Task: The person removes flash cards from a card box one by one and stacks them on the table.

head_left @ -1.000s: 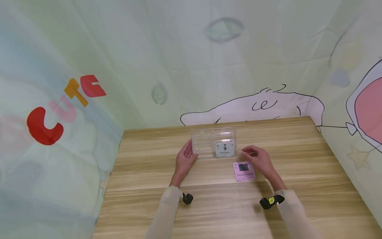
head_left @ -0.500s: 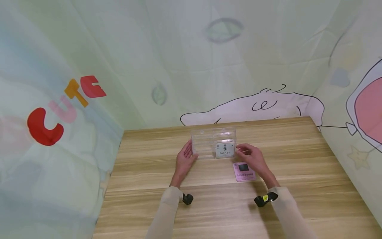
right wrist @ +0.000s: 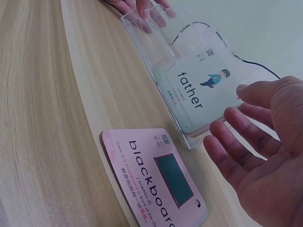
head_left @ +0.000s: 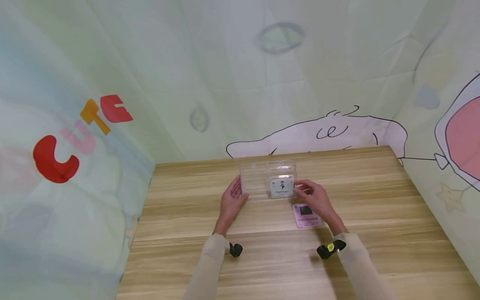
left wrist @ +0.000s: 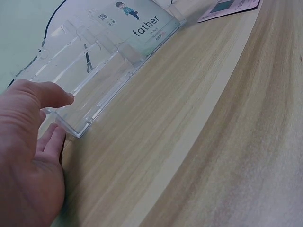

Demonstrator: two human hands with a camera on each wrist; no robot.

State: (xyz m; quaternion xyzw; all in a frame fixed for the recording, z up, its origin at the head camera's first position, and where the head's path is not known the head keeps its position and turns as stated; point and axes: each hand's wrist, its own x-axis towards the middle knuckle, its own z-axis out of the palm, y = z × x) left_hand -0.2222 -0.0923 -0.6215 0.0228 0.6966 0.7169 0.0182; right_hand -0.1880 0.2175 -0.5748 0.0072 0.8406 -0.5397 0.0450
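My two forearms, in pale sleeves (head_left: 205, 264), slant inward across a wood-grain tabletop (head_left: 277, 266), with black wrist devices (head_left: 236, 250) strapped just below the hands. A pink card (head_left: 307, 219) printed "blackboard" lies face up, partly beneath my right hand (head_left: 318, 201) as the head view has it.

That right hand angles in from the right, wrist low and palm turned inward, its thumb and forefinger a little apart at the right end of a clear stand (head_left: 256, 177). The remaining fingers, slightly bent, fan out beyond that end; I cannot tell whether they have hold of it.

My left hand (head_left: 230, 204) brackets the stand's opposite end, its wrist fairly straight. The thumb bends across the front near the lower corner, and the fingers reach behind the edge, so the end is held between them.

The stand itself has two columns of ledges, and a white card (head_left: 282, 188) reading "father" sits in the lower right place, face toward me.

Behind the table hangs a pale printed backdrop (head_left: 232, 62), its colored letters (head_left: 95, 116) spelling "CUTE" on my left.
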